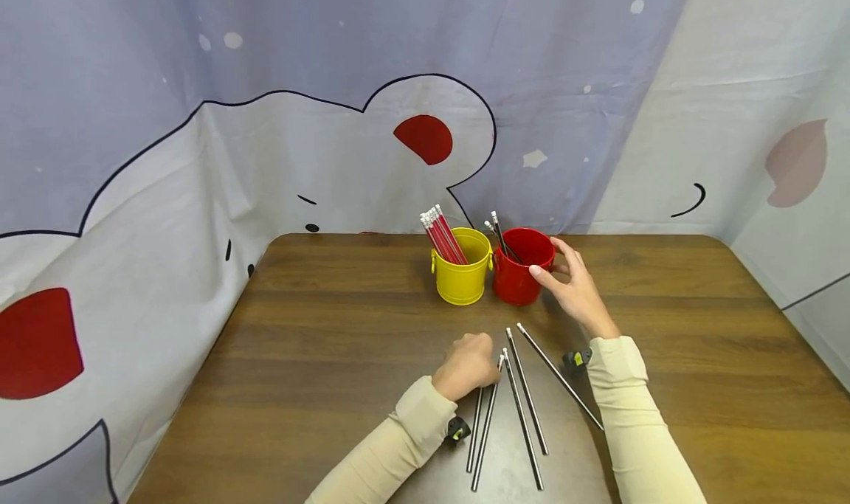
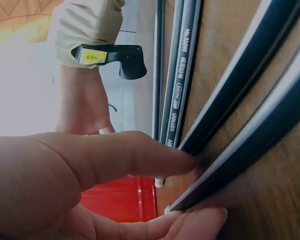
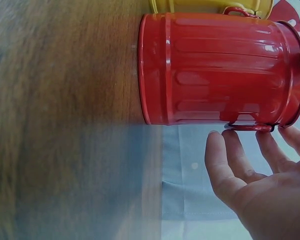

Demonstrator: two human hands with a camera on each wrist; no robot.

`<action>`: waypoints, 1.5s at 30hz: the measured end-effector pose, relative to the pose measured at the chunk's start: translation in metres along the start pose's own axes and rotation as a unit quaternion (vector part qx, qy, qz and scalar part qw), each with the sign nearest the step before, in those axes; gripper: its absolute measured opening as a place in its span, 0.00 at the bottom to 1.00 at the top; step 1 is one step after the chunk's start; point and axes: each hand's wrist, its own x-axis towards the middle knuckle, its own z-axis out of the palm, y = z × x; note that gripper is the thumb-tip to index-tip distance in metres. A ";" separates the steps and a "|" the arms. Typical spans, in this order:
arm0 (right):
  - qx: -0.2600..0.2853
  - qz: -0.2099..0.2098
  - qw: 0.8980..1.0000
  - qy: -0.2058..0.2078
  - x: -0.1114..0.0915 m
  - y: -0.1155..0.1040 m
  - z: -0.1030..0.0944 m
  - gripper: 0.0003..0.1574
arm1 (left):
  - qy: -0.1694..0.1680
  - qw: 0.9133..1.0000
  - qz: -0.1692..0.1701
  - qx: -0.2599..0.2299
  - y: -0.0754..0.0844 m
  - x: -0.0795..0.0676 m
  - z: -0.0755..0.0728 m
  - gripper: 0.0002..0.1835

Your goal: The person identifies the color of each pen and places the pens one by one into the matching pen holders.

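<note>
Several dark striped pencils (image 1: 520,408) with white ends lie on the table. My left hand (image 1: 467,364) is over the upper end of the leftmost pencil (image 1: 474,434). Its thumb and bent fingers pinch around that dark pencil (image 2: 250,140) in the left wrist view. Further back stands a red bucket (image 1: 514,282) with a few dark pencils (image 1: 500,238) leaning in it. My right hand (image 1: 574,290) rests at the bucket's right side, thumb at the front of the rim. In the right wrist view, loosely extended fingers (image 3: 235,155) touch the red bucket's side handle (image 3: 250,128).
Left of the red bucket, close beside it, stands a yellow bucket (image 1: 460,286) holding several red pencils (image 1: 443,236) with white ends. A printed curtain (image 1: 319,164) hangs behind the wooden table (image 1: 319,327). Both wrists wear small black cameras.
</note>
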 end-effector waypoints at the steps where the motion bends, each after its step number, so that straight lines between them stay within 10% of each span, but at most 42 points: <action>1: 0.002 0.000 1.000 0.000 0.000 0.000 0.000 0.41 | 0.003 1.000 0.003 0.006 0.000 0.000 0.001 0.12; 31: 0.000 0.004 1.000 -0.002 0.000 0.000 -0.001 0.41 | 0.057 0.995 -0.018 -0.083 0.002 0.003 -0.008 0.09; 45: 0.011 0.009 1.000 -0.007 0.000 0.002 -0.001 0.42 | 0.159 0.979 0.009 -0.129 -0.007 0.000 -0.035 0.11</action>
